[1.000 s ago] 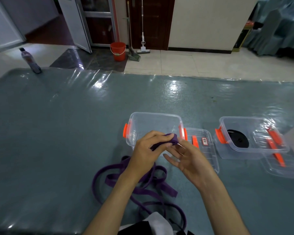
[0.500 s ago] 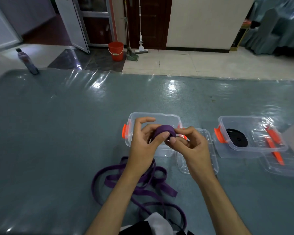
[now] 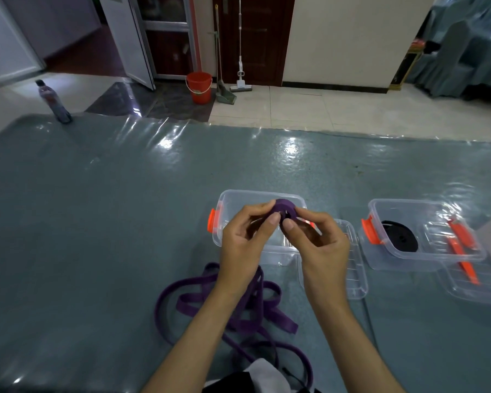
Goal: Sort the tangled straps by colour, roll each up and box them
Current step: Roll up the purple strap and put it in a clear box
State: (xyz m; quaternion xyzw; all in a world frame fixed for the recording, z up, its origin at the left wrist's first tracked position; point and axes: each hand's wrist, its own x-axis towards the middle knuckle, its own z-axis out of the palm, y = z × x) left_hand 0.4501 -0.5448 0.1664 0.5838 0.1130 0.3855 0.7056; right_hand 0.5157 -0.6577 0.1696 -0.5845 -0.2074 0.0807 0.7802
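- i've got the small purple roll (image 3: pixel 284 209) pinched between both hands, held up over the open clear box (image 3: pixel 230 199) so the finished coil can drop straight in when it's done.
- my left hand (image 3: pixel 245 245) curls round the roll's left side, thumb pressed on its face, i think to keep the wound layers from springing loose.
- my right hand (image 3: pixel 316 242) pinches the other side, thumb tip at the centre hole and fingers behind, which lets me turn the coil and feed more strap on.
- the rest of the purple strap (image 3: pixel 238 304) lies in loose loops on the table (image 3: pixel 97 222) near me, under my forearms; kept slack there, it should pull up freely as i wind.
- most of the strap is unrolled, so by my reckoning this roll is only begun.
- the box's lid (image 3: pixel 352 279) lies just beside it on the right, out of the way.
- the second box (image 3: pixel 425 251) further right holds a rolled black strap (image 3: pixel 400 239), so that colour looks sorted and boxed.
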